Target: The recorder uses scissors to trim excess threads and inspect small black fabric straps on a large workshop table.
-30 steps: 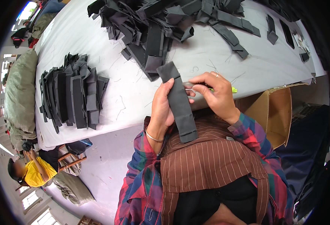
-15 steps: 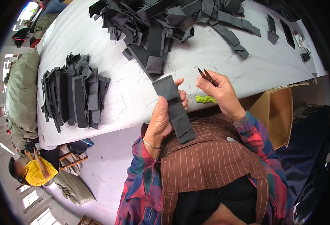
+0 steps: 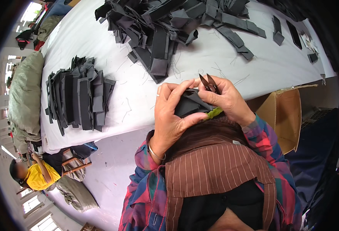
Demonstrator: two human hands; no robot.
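Between my two hands, over the table's near edge, is a dark grey fabric strip (image 3: 188,104), bent and partly hidden by fingers. My left hand (image 3: 171,111) is closed on its left side, with the thumb along the lower edge. My right hand (image 3: 229,98) carries small thread snips (image 3: 210,84), blades pointing up and away, while its fingertips meet the strip's right end. A bright yellow-green bundle (image 3: 215,112) shows just under the strip, partly covered; whether it touches my hands I cannot tell.
On the white table (image 3: 135,104) lie a loose heap of grey strips (image 3: 158,46) and, at left, a row of stacked strips (image 3: 77,96). Loose threads are scattered about. An open cardboard box (image 3: 285,119) stands at right. A person in yellow (image 3: 40,175) sits at far left.
My left hand has turned over and risen with the strip, which is now bent instead of flat. My right hand has moved slightly to meet it, snips still held.
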